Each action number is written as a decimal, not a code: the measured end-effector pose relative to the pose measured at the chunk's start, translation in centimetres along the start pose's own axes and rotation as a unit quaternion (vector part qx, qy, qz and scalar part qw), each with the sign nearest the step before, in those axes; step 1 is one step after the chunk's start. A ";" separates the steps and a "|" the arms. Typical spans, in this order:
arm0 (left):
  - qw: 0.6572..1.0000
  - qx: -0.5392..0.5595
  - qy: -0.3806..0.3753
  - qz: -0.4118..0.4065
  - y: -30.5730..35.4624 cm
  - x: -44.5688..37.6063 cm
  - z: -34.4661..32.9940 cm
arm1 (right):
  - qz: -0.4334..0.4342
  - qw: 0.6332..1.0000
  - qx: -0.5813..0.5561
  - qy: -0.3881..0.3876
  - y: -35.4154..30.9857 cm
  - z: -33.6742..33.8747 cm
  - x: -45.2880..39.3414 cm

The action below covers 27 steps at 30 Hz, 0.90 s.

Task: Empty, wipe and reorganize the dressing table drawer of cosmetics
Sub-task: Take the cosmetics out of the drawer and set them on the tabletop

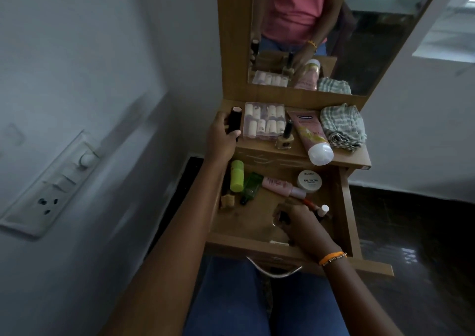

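Head view: my left hand (221,137) grips a dark stick (235,122) to park it on the tabletop (259,150), while my right hand (299,223) pinches a small dark item in the drawer (345,207).

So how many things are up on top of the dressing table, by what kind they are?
Tubes: 2 (dark stick tube with a pale cap, gripped by the left hand; pink squeeze tube with a white cap)
Boxes: 1 (clear plastic box of nail tips)
Bottles: 1 (gold nail polish bottle, black cap)
Cloths: 1 (green checked cloth)
Total: 5
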<state>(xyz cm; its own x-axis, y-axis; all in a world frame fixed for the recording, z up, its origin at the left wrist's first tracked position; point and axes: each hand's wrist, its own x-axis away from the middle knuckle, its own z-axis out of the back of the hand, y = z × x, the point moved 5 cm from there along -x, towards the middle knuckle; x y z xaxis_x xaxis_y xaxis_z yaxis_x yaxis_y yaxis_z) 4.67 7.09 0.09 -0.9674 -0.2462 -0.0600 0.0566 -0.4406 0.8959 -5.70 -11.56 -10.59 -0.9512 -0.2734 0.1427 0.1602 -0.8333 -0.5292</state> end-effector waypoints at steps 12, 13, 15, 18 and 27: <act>0.999 -0.018 -0.040 -0.010 -3.8 -2.8 -1.9 | 0.084 0.983 -0.102 0.130 -4.7 2.9 -1.8; 0.999 -0.003 -0.042 -0.007 -4.2 -2.9 -1.9 | 0.088 0.975 -0.123 0.163 -6.0 3.8 -2.6; 0.999 0.021 -0.046 -0.010 -4.6 -3.0 -1.8 | 0.085 0.956 -0.159 0.230 -8.2 5.9 -4.7; 0.997 0.023 -0.062 -0.033 -4.9 -3.2 -1.8 | 0.048 0.945 -0.153 0.286 -9.8 8.4 -9.2; 0.993 0.088 -0.069 -0.034 -5.6 -3.6 -2.0 | 0.033 0.980 -0.069 0.181 -10.3 8.7 -19.0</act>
<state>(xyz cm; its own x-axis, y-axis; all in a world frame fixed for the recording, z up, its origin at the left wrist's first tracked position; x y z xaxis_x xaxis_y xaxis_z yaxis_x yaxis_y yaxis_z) 8.31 8.73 -5.64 -0.9928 -0.0954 -0.0728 -0.0422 -0.2909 0.9558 13.05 -1.99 -0.61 -0.9750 -0.1156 -0.1897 0.2120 -0.7401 -0.6382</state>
